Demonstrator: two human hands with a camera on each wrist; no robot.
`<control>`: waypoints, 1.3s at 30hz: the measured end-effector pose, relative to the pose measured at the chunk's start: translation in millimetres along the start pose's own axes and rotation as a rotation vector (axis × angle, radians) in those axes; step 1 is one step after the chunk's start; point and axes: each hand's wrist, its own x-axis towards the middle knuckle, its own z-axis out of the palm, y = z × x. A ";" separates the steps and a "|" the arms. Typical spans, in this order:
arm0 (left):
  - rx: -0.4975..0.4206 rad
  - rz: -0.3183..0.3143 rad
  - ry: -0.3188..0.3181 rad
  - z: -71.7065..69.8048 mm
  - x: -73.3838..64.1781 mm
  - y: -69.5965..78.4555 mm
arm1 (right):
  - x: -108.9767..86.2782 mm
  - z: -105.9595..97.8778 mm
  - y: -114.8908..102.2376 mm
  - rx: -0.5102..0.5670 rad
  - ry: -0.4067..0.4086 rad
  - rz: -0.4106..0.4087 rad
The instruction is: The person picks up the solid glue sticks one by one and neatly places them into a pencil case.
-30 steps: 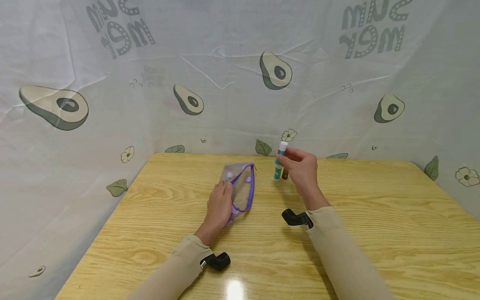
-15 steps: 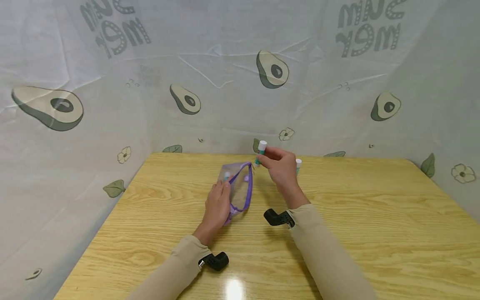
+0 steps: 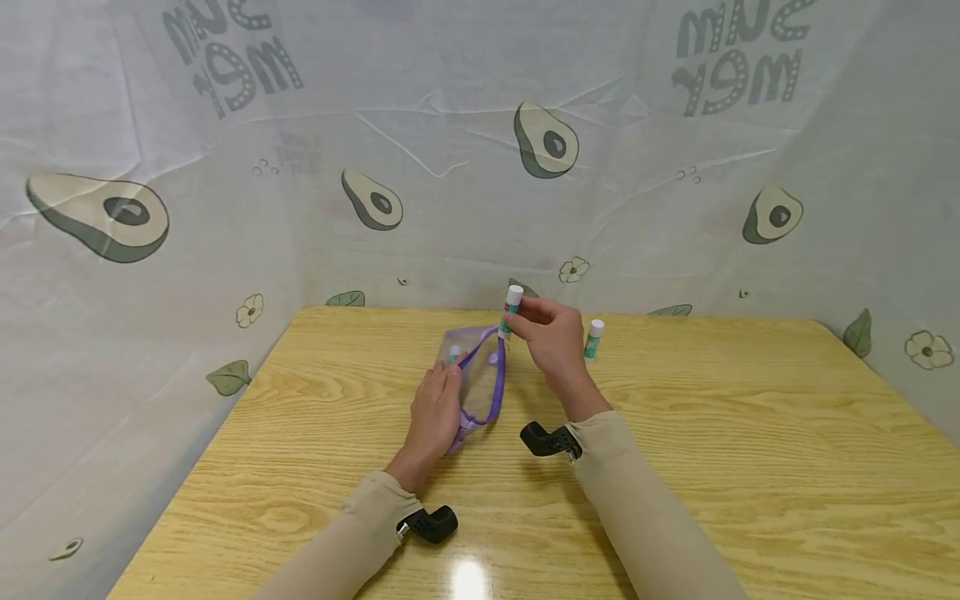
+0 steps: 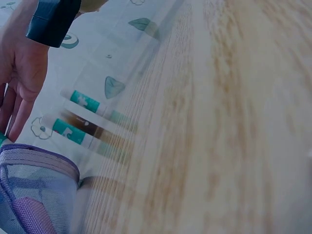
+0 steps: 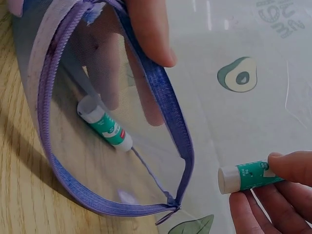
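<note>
Glue stick: shifted left, now near the mesh pouch; long axis almost upright, white top leaning slightly right
Right hand: fingers narrowly parted, pinching it
Left hand: grips pouch's side

Pale printed cloth backdrop behind a yellow wood-grain tabletop.
Green-edged cream avocado prints span the frame's upper half, mirrored grey lettering lies upper left and upper right, and a white glare shines at bottom centre.
</note>
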 end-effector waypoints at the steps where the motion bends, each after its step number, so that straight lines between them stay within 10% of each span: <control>1: 0.001 0.002 0.002 0.1 0.0 0.2 | -0.2 -0.1 0.4 0.001 -0.001 0.000; 39: 0.001 -0.024 0.000 -1.8 0.2 3.1 | 0.0 5.9 47.8 0.103 -0.241 0.421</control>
